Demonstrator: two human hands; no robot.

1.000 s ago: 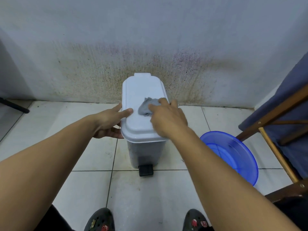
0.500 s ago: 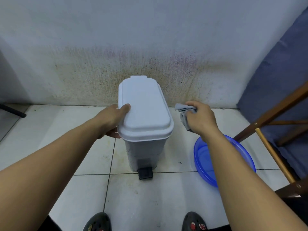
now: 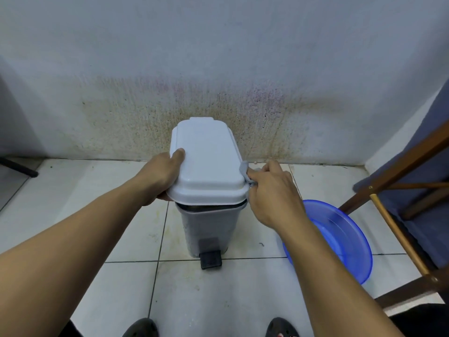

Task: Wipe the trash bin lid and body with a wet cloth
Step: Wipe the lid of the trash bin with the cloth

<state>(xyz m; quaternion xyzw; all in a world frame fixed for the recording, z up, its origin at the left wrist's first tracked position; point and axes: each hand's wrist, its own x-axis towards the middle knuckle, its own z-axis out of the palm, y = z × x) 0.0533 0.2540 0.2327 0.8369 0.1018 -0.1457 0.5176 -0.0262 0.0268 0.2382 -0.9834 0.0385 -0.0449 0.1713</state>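
A small grey pedal trash bin (image 3: pixel 206 227) stands on the tiled floor against the stained wall, its white lid (image 3: pixel 206 161) slightly raised at the front. My left hand (image 3: pixel 162 173) grips the lid's left edge, thumb on top. My right hand (image 3: pixel 269 193) presses a grey wet cloth (image 3: pixel 245 170) against the lid's right edge. Most of the cloth is hidden under my fingers. The black foot pedal (image 3: pixel 211 259) sticks out at the bin's base.
A blue plastic basin (image 3: pixel 345 242) sits on the floor right of the bin, partly behind my right forearm. A wooden chair frame with blue fabric (image 3: pixel 418 181) stands at the far right. A dark rod (image 3: pixel 18 166) lies at the left. My sandalled feet show at the bottom edge.
My right hand with the cloth left the lid's top, swung out to the right, and now presses the cloth on the lid's right edge. My left hand stayed on the left edge.
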